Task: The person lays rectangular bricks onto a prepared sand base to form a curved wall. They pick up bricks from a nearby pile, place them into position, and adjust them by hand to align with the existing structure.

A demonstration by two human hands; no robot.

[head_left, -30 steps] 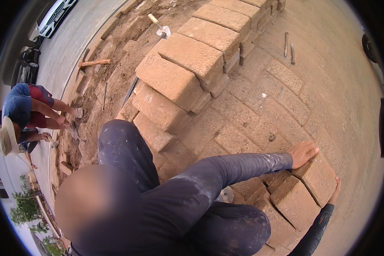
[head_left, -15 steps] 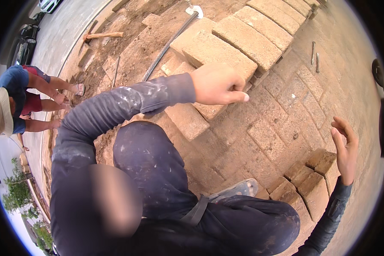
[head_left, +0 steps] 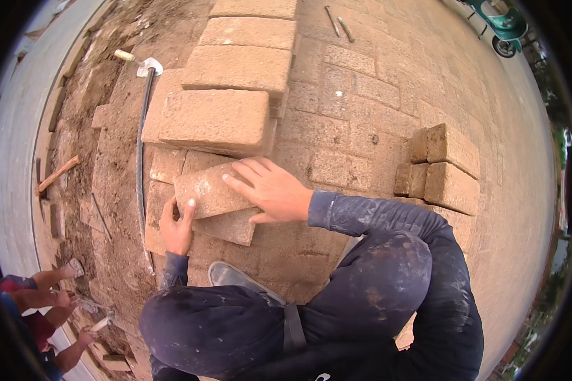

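A tan paving block (head_left: 210, 188) lies tilted across other blocks in front of me, with both my hands on it. My left hand (head_left: 177, 227) grips its left end, thumb on the near edge and fingers around the side. Over its right end is my right hand (head_left: 274, 192), fingers laid on the top face and thumb down by the near side. Beneath it, a lower block (head_left: 230, 227) sticks out toward my shoe. Just beyond stands a row of stacked blocks (head_left: 216, 119), running away from me.
Left of the stack lie a long metal bar (head_left: 142, 127), a trowel (head_left: 150, 67) and a wooden-handled hammer (head_left: 58, 174) on soil. More blocks (head_left: 452, 184) stand at my right. Two metal spikes (head_left: 345, 30) rest on the paving. People's arms (head_left: 51, 311) show lower left; a green scooter (head_left: 503, 28) stands far right.
My view has turned. Both hands were raised apart and holding no block; they have come together onto the paving block and grip it.
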